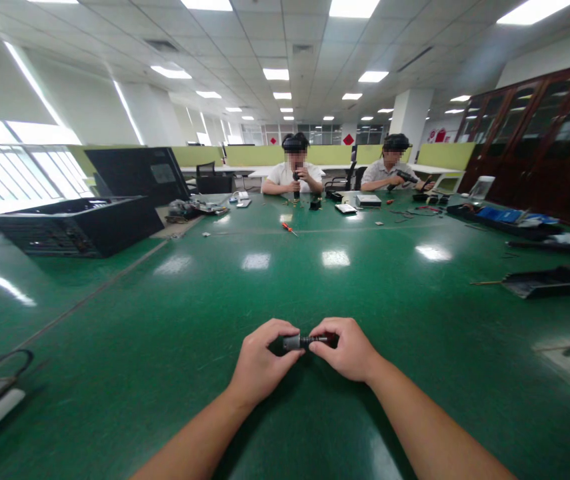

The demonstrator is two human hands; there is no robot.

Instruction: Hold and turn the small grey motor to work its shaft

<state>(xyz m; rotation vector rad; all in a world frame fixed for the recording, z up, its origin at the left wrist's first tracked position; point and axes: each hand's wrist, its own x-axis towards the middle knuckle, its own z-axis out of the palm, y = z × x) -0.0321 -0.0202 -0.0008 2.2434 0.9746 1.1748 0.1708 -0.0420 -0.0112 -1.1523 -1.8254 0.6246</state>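
Observation:
My left hand (268,357) is closed in a pinch on a small grey cylindrical part (292,343). From its right end comes a thin dark, ribbed shaft (307,341), which lies about level. My right hand (347,349) pinches the other end of that shaft between thumb and fingers, where a slim metal tip and a dark reddish bit show. Whether the shaft and the cylinder are one piece I cannot tell. Both hands are low over the green table (205,300), close to each other in front of me.
An orange-handled screwdriver (289,228) lies farther off. At left stands an opened black computer case (79,223). Black trays (559,279) with parts are at right. Across the table sit two people, one (295,175) handling a dark tool, the other (389,170) holding a drill-like tool.

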